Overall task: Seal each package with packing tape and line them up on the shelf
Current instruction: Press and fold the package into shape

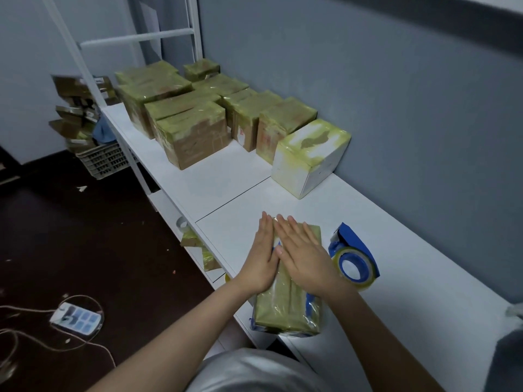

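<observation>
Though crinkled, glossy rectangular package

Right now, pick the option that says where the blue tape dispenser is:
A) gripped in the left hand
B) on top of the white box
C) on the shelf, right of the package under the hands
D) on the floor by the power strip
C: the blue tape dispenser lies on the white shelf, just right of the package that the left hand and right hand press flat.
</observation>
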